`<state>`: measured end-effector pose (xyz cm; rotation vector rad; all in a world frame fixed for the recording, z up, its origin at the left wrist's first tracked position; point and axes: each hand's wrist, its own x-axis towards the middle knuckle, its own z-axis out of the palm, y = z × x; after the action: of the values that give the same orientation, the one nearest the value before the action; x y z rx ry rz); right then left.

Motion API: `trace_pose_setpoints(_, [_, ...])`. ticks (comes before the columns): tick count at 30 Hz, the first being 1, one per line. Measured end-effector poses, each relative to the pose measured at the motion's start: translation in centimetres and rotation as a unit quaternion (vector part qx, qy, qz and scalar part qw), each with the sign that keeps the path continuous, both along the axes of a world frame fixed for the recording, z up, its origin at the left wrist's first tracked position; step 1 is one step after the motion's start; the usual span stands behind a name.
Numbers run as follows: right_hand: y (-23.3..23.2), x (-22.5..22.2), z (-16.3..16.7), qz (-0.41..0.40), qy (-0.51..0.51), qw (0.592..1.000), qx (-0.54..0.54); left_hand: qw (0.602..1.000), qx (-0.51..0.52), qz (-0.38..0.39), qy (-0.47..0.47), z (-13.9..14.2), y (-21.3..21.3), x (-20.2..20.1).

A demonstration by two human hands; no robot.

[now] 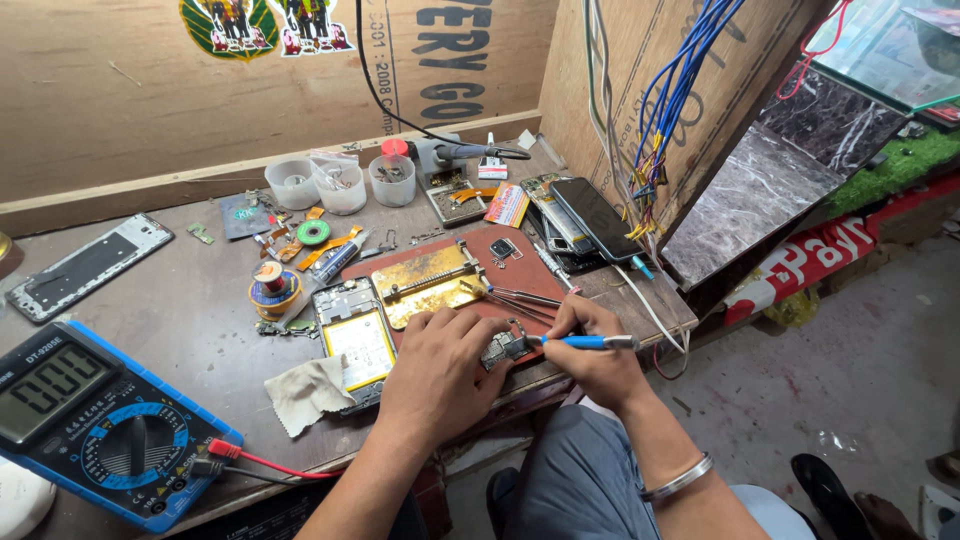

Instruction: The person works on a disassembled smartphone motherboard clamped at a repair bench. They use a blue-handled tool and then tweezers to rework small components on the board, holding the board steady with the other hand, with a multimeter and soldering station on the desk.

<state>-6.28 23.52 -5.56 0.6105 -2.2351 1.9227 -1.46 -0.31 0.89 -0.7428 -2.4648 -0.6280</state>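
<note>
A small dark circuit board (497,349), thin and studded with tiny metal parts, lies on the near edge of the reddish-brown work mat (520,262), just in front of the brass-coloured metal board holder (431,283). It looks light, stiff and fragile, best taken by its bare edges and pinned flat, not squeezed. The left hand (440,375) rests palm down over the board's left part, fingers curled and pressing on it; whether they pinch its edge I cannot tell, since the knuckles hide that side. The right hand (597,355), to the right of the board, is closed in a pen-like pinch around a slim blue-handled metal tool (578,342), whose tip touches the board's right end. Left of the mat lies an opened phone with a yellow battery (358,340), beside it a crumpled beige cloth (306,392), and farther left a blue digital multimeter (95,420).
</note>
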Motion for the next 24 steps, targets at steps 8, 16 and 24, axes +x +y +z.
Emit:
trace_pose_setpoints(8, [0.7,-0.2,-0.8,-0.034,-0.037,0.997,-0.062,1.0,0.002,-0.004,-0.004,0.2,0.0,0.0])
trace_pose_setpoints(16, [-0.1,0.3,-0.1,-0.008,-0.066,0.996,-0.066,1.0,-0.004,0.001,-0.007,0.2,0.0,-0.1])
trace_pose_setpoints(24, [-1.3,1.4,1.5,-0.04,0.046,0.997,0.044,1.0,-0.007,-0.002,-0.008,0.0,-0.1,-0.1])
